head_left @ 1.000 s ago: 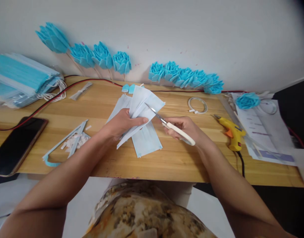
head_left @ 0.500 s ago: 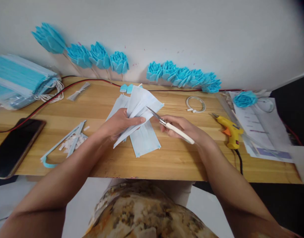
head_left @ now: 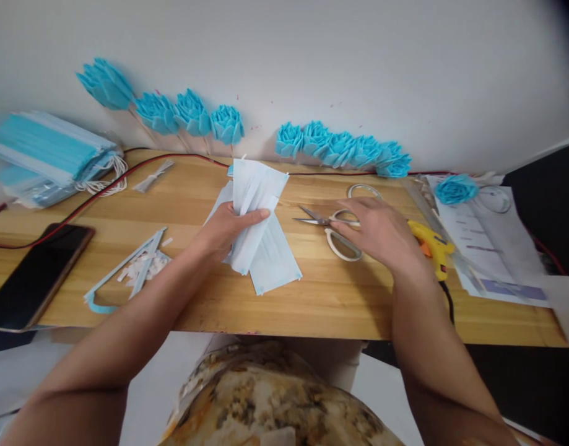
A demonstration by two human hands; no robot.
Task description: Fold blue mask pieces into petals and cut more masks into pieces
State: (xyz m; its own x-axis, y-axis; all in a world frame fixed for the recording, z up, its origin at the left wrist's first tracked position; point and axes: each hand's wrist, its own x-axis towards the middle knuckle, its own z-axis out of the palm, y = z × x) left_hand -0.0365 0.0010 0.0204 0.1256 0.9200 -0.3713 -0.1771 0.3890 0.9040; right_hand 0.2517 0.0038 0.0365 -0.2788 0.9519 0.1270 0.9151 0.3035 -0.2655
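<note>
Bundle of face masks [head_left: 256, 186], thin pleated sheets in pale blue and white, is standing fanned upward in the left hand [head_left: 228, 226] near the middle of the wooden table [head_left: 312, 297]. Thumb and fingers are wrapping tightly around the lower half, pinching several layers together. A loose sheet [head_left: 277, 263] is lying flat at five o'clock from that hand. The material is looking light, soft and floppy, and probably prone to sliding layer over layer, so a pinch across the whole stack near one edge is seeming the surest hold. At three o'clock the right hand [head_left: 381, 232] is lying palm down, fingers stretched out and slack, gripping nothing. Its fingertips are touching the handle loops of the scissors [head_left: 319, 218], which are lying on the wood, blades pointing toward nine o'clock. A yellow glue gun [head_left: 435, 248] is lying just beyond that hand, and printed papers [head_left: 488, 248] farther out. A phone [head_left: 38, 272] and trimmings [head_left: 135, 266] are sitting at eight o'clock. Blue paper flowers [head_left: 340, 148] are leaning along the white wall [head_left: 358, 62] at twelve o'clock.
</note>
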